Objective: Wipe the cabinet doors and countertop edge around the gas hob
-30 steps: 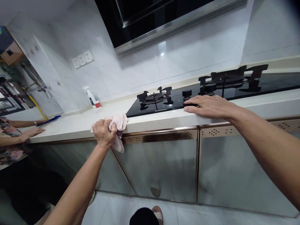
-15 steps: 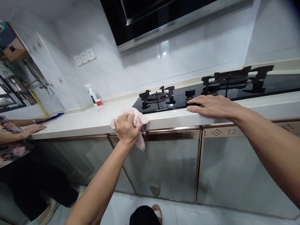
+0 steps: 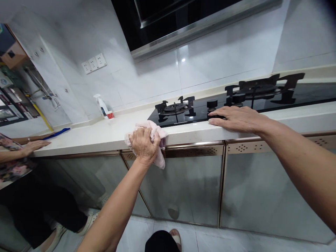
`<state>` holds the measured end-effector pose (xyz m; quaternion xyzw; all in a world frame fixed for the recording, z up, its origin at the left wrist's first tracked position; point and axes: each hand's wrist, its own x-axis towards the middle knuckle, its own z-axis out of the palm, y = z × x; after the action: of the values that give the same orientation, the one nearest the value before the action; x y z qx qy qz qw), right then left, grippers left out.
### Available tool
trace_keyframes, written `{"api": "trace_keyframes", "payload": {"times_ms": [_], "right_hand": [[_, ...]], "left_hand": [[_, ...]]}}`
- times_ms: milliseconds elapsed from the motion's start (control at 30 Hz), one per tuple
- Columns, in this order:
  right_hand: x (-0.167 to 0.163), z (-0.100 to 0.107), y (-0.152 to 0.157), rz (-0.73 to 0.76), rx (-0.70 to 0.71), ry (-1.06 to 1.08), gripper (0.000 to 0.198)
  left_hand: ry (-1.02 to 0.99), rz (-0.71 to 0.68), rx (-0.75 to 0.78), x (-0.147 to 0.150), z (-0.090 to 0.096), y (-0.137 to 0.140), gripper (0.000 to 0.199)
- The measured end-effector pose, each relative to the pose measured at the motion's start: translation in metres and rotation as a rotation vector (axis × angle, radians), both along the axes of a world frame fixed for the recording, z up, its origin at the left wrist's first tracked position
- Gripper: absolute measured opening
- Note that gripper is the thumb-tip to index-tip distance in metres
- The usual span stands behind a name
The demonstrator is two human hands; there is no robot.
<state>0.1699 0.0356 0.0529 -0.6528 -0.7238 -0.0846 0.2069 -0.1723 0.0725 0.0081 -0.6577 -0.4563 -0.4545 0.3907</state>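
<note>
Left hand (image 3: 144, 145) clamped on pale pink cloth (image 3: 160, 158), which lies over the tabletop's (image 3: 120, 129) front edge, just beside the left corner of a black 2-burner hob (image 3: 199, 113); cloth end hangs below. Right hand (image 3: 233, 119) palm down on same edge, thumb and fingers apart, near a knob (image 3: 212, 104). Spray bottle (image 3: 102, 106), red cup (image 3: 109, 114) near wall.

One cloth (image 3: 160, 158), two burners (image 3: 175, 108)
</note>
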Motion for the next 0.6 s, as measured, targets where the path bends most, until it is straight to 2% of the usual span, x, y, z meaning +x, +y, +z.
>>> {"api": "trace_keyframes", "payload": {"times_ms": [433, 600], "right_hand": [[-0.002, 0.001, -0.002, -0.011, -0.006, -0.020, 0.072], [-0.005, 0.002, -0.004, -0.007, -0.003, -0.033, 0.070]], "left_hand": [[-0.026, -0.041, -0.009, 0.010, -0.001, -0.003, 0.025], [0.068, -0.138, 0.005, 0.048, -0.003, -0.013, 0.030]]}}
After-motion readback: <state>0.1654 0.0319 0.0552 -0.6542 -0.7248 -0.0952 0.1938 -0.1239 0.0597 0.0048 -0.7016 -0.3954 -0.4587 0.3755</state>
